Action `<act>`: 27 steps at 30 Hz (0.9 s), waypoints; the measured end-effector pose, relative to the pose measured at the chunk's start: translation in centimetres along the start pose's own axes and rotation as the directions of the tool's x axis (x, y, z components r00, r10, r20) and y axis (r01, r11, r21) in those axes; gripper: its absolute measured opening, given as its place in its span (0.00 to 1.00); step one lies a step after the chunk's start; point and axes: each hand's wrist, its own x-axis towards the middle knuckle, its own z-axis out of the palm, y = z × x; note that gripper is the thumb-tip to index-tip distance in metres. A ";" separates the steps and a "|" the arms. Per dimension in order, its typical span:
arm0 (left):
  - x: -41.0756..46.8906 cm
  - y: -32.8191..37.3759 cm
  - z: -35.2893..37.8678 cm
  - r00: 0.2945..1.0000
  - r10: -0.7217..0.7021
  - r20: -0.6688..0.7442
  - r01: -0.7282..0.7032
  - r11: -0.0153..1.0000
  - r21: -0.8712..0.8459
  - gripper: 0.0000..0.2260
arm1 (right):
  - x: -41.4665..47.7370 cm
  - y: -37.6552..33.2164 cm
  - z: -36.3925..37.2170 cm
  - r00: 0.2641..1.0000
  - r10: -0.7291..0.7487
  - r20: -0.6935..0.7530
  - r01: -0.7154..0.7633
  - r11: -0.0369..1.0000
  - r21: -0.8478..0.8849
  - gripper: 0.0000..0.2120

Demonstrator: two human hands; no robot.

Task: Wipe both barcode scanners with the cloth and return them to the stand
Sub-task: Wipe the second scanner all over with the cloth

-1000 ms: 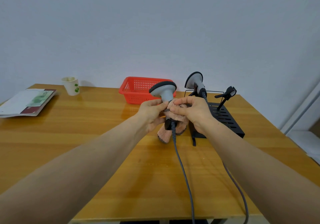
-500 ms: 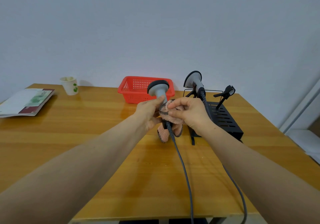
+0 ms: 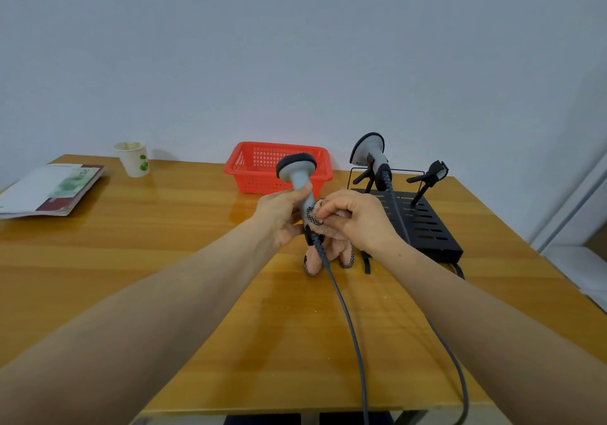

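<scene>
**Cloth slides down the scanner**

The pink cloth [image 3: 328, 250] sits a bit lower on the handle than before. There are two scanners, one cloth and one stand. The left hand [image 3: 279, 214] wraps its fingers round the first scanner [image 3: 297, 175], held up over the table [image 3: 164, 244]. The right hand [image 3: 358, 219] pinches the cloth against the handle. The second scanner [image 3: 369, 150] sits on the black stand [image 3: 427, 224].
</scene>
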 end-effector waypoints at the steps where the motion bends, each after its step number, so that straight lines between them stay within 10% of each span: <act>1: 0.0 0.0 -0.1 1.000 -0.003 -0.003 0.003 1.000 -0.006 0.17 | -0.1 0.0 0.0 1.000 0.009 0.006 -0.009 1.000 -0.011 0.08; 6: 0.1 0.1 -0.4 1.000 -0.004 -0.010 0.004 0.998 -0.056 0.16 | -0.2 0.6 -0.3 0.997 0.078 0.030 -0.071 0.982 -0.173 0.07; 12: 0.1 0.5 -0.3 1.000 0.005 0.024 -0.004 0.997 -0.080 0.17 | -0.1 -1.0 -0.3 0.980 0.104 -0.168 -0.087 0.991 0.101 0.08; 21: 0.0 0.7 -0.3 0.999 0.017 0.035 -0.014 0.996 -0.089 0.13 | -0.6 -0.4 -0.3 0.993 0.115 -0.001 -0.110 0.943 -0.314 0.11; 27: 0.0 0.6 -0.1 0.999 0.006 0.051 -0.001 0.997 -0.083 0.16 | -0.3 -1.6 -0.1 0.977 0.002 -0.214 0.000 1.000 0.011 0.08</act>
